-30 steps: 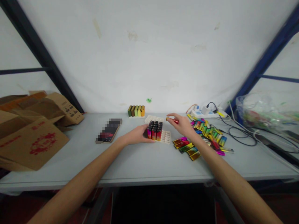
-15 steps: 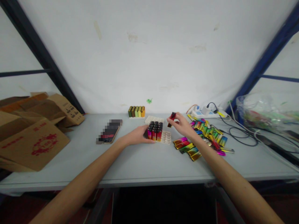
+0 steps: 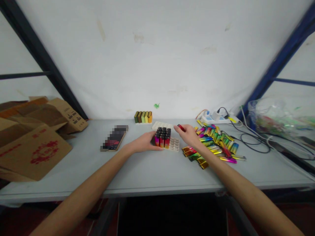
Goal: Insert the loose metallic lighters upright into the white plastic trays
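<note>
Near the middle of the table, shiny multicoloured lighters with black tops stand upright in rows in a white tray. The tray's right part shows bare round holes. My left hand is closed around the left side of this tray and its lighters, its fingers partly hidden. Just right of the tray and above it, my right hand pinches a red lighter, mostly covered by the fingers. Beneath my right forearm and beyond it lies a loose pile of metallic lighters.
A second white tray lies behind. Green-to-orange lighters stand in rows by the wall. A phone lies left of my hand, cardboard boxes farther left. A power strip, cables and a plastic bag are at right.
My right hand has turned and lowered slightly towards the tray, and the red lighter has tilted so that less of it shows. My left hand stays at the tray.
</note>
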{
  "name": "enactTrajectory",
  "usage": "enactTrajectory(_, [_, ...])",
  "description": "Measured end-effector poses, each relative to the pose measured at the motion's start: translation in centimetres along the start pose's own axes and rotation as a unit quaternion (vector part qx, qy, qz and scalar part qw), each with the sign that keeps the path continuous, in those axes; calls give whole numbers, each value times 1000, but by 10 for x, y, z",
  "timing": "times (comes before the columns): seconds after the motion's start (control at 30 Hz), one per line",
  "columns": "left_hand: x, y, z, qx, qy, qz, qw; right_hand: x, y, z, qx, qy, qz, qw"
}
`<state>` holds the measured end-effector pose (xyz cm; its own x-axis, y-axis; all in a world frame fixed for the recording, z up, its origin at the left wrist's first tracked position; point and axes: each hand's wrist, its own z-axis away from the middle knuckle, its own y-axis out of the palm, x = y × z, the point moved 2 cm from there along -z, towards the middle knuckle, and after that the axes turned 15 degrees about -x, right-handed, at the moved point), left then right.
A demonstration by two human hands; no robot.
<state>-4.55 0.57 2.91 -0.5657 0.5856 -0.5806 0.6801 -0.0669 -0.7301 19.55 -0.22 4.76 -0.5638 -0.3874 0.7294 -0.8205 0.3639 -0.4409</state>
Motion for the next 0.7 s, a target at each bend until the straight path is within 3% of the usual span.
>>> enactTrajectory(0.6, [-2,-1,0,-1,3,-8,1000,0,0,2,18,-50,-69,996])
enactTrajectory(0.7, [-2,0,0,0,4,-9,1000,-3,-2,-2,-7,-73,-74,995])
